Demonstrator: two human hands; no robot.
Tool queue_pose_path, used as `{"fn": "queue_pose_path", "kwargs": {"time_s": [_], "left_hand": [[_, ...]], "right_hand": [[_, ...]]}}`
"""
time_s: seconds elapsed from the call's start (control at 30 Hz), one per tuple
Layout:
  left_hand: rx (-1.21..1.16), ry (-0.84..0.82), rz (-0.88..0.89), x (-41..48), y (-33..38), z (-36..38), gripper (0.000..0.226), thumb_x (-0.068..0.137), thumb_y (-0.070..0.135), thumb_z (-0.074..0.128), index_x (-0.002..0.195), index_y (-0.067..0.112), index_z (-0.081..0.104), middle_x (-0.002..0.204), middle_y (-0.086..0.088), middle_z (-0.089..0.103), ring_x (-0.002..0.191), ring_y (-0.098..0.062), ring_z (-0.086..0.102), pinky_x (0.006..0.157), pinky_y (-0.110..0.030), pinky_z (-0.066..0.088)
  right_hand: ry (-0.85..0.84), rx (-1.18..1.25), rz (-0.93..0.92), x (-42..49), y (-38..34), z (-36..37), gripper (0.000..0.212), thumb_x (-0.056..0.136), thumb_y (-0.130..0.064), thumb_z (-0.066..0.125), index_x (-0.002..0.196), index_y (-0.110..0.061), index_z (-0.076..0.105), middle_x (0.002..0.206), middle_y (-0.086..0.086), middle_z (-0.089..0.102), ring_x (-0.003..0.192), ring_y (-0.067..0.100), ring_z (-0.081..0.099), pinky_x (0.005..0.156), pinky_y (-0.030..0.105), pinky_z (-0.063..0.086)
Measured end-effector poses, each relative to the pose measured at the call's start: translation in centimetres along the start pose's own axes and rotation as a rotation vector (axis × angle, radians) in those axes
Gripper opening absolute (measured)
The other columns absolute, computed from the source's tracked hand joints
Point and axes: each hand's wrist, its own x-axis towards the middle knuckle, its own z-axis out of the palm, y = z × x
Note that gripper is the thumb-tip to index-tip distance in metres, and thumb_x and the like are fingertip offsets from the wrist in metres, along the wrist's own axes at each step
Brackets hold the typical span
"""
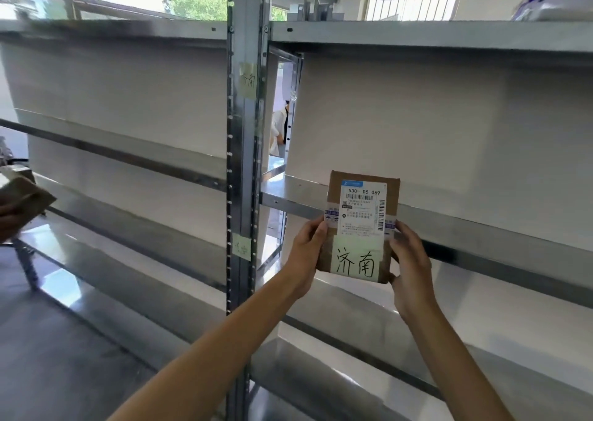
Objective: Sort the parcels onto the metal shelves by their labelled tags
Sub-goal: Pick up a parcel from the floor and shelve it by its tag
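Parcel (362, 221), a flat brown carton, is held upright at 4 o'clock from the frame centre, in front of the front lip of the middle metal shelf (481, 228); whether it touches the lip cannot be told. The left grip (306, 253), a bare hand, clasps the carton's 9 o'clock edge, and the right grip (409, 260) clasps its 3 o'clock edge; each thumb lies on the front face. A printed shipping label (364, 208) covers the upper face, and a handwritten tag (357, 261) reading 济南 the lower. At 11 o'clock from the parcel, a post note (247, 80) with the same characters is stuck to the upright post (245, 164). At the 9 o'clock frame edge, another hand holds a second brown parcel (29, 196).
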Motion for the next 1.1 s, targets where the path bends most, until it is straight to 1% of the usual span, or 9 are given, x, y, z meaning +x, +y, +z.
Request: {"fn": "queue_pose_path", "kwargs": {"time_s": [0.17,0.27,0.43,0.63,0.77,0.83,0.9,1.03,1.1], "left_hand": [[0.020,0.018,0.010,-1.2,0.1,0.5,0.034,0.098,0.032,0.039,0.125,0.013,0.046,0.119,-0.010,0.063,0.104,-0.029,0.064,0.089,-0.054,0.052],[0.018,0.017,0.015,-1.3,0.1,0.5,0.034,0.097,0.032,0.040,0.125,0.014,0.046,0.119,-0.011,0.063,0.104,-0.029,0.064,0.088,-0.053,0.053],[0.010,0.004,0.040,-0.1,0.4,0.5,0.033,0.098,0.032,0.038,0.125,0.016,0.048,0.117,-0.010,0.064,0.102,-0.027,0.065,0.087,-0.052,0.054],[0.018,0.004,0.072,2.5,1.5,0.6,0.033,0.098,0.036,0.038,0.124,0.020,0.050,0.114,-0.007,0.067,0.099,-0.026,0.067,0.083,-0.046,0.056],[0.055,0.015,0.078,5.0,2.7,-0.3,0.026,0.097,0.038,0.039,0.115,0.025,0.052,0.112,-0.009,0.066,0.098,-0.025,0.066,0.079,-0.042,0.057],[0.068,0.018,0.069,6.3,3.4,-1.1,0.028,0.097,0.040,0.040,0.115,0.024,0.052,0.111,-0.010,0.067,0.098,-0.027,0.066,0.081,-0.047,0.057],[0.078,0.029,0.063,7.8,4.1,-2.0,0.034,0.097,0.041,0.040,0.119,0.020,0.053,0.109,-0.009,0.068,0.098,-0.028,0.067,0.084,-0.051,0.055],[0.126,0.039,0.072,10.8,5.4,-3.8,0.039,0.096,0.044,0.039,0.121,0.017,0.052,0.106,-0.007,0.069,0.092,-0.024,0.068,0.070,-0.036,0.057],[0.127,0.038,0.061,12.0,6.0,-4.7,0.039,0.096,0.045,0.039,0.121,0.017,0.051,0.108,-0.009,0.068,0.094,-0.027,0.068,0.072,-0.036,0.057]], "right_hand": [[-0.020,0.012,-0.029,-1.1,-0.1,-0.6,0.036,0.095,-0.022,0.049,0.130,-0.029,0.050,0.119,-0.004,0.061,0.108,0.012,0.057,0.080,0.040,0.053],[-0.026,0.017,-0.028,-1.4,0.0,-0.7,0.036,0.095,-0.021,0.048,0.130,-0.030,0.049,0.121,-0.001,0.061,0.108,0.012,0.058,0.083,0.043,0.053],[-0.031,-0.002,-0.051,-0.7,-0.4,-0.6,0.038,0.095,-0.021,0.048,0.132,-0.029,0.047,0.124,0.001,0.059,0.107,0.011,0.058,0.080,0.040,0.054],[-0.025,0.002,-0.060,1.1,-1.0,0.3,0.038,0.095,-0.021,0.048,0.132,-0.030,0.048,0.116,-0.001,0.064,0.108,0.014,0.059,0.085,0.045,0.053],[-0.010,0.002,-0.049,2.9,-1.1,2.0,0.039,0.096,-0.023,0.047,0.132,-0.034,0.048,0.115,-0.002,0.066,0.109,0.020,0.060,0.090,0.051,0.051],[-0.003,0.005,-0.038,4.0,-1.1,3.2,0.039,0.096,-0.023,0.047,0.132,-0.036,0.048,0.118,-0.002,0.063,0.109,0.021,0.060,0.093,0.054,0.049],[0.000,0.018,-0.024,5.2,-1.2,4.4,0.040,0.096,-0.021,0.046,0.132,-0.037,0.048,0.122,-0.002,0.062,0.108,0.019,0.060,0.093,0.052,0.050],[-0.028,-0.010,-0.020,7.4,-1.3,6.8,0.040,0.096,-0.022,0.044,0.132,-0.039,0.048,0.120,-0.002,0.064,0.108,0.017,0.061,0.090,0.053,0.052],[-0.042,-0.040,-0.020,8.5,-1.2,8.1,0.039,0.097,-0.025,0.043,0.132,-0.040,0.047,0.118,-0.004,0.066,0.109,0.015,0.061,0.092,0.054,0.050]]}}
